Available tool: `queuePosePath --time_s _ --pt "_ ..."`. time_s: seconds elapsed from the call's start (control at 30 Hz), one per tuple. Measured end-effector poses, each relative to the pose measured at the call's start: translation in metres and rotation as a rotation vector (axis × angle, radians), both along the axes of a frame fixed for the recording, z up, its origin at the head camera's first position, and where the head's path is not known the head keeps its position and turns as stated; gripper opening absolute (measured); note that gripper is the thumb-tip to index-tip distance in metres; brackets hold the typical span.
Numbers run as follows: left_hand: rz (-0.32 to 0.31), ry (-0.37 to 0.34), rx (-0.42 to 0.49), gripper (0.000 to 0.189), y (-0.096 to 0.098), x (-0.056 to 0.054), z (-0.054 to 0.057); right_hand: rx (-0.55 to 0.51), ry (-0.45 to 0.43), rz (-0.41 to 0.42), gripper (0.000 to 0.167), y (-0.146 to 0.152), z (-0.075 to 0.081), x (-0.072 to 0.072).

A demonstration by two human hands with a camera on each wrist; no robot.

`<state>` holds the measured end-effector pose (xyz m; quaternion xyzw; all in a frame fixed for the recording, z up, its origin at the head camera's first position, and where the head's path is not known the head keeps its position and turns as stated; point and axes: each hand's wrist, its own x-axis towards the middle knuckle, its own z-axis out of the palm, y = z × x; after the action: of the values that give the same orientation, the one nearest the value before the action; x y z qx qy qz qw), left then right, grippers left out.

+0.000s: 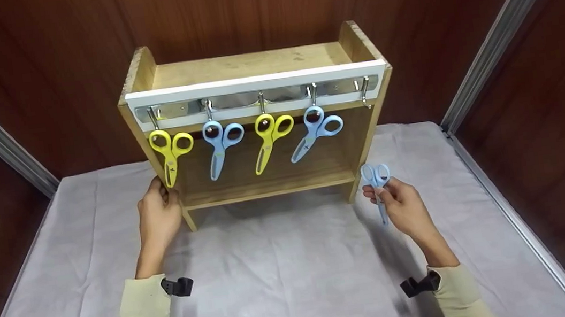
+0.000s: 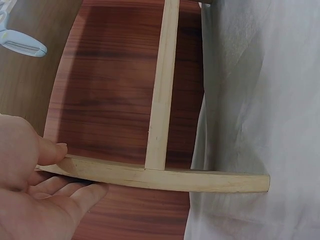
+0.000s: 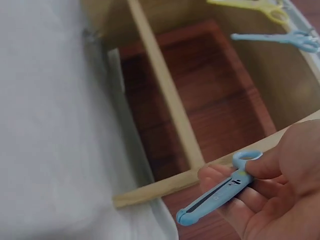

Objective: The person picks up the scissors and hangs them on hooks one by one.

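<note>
My left hand grips the left side panel of a wooden rack, thumb on one face and fingers on the other in the left wrist view. Beside the rack's right leg, my right hand pinches blue scissors, handles up and blades down. On the rack's metal hooks hang yellow scissors at the left, then blue scissors, more yellow scissors and another blue pair. The rightmost hook bears nothing.
A white hook rail runs along the rack's upper front. Grey-white cloth covers the table. Dark reddish wood panels stand behind and at both sides, with metal strips along the edges.
</note>
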<state>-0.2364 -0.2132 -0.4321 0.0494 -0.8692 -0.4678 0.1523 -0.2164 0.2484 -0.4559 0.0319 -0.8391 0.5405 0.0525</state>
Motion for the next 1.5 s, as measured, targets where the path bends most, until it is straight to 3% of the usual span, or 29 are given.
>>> queuePosePath --time_s 0.43,0.97,1.5 --pt "0.002 0.003 0.012 0.043 0.000 -0.001 0.000 -0.177 -0.001 0.000 0.035 -0.004 0.032 0.003" --pt "0.017 0.016 -0.029 0.038 0.001 -0.001 -0.002 -0.475 0.157 0.095 0.034 -0.014 0.072 0.006" --pt "0.022 0.023 -0.032 0.037 0.001 -0.001 -0.002 -0.554 0.231 0.180 0.035 -0.018 0.098 0.001"
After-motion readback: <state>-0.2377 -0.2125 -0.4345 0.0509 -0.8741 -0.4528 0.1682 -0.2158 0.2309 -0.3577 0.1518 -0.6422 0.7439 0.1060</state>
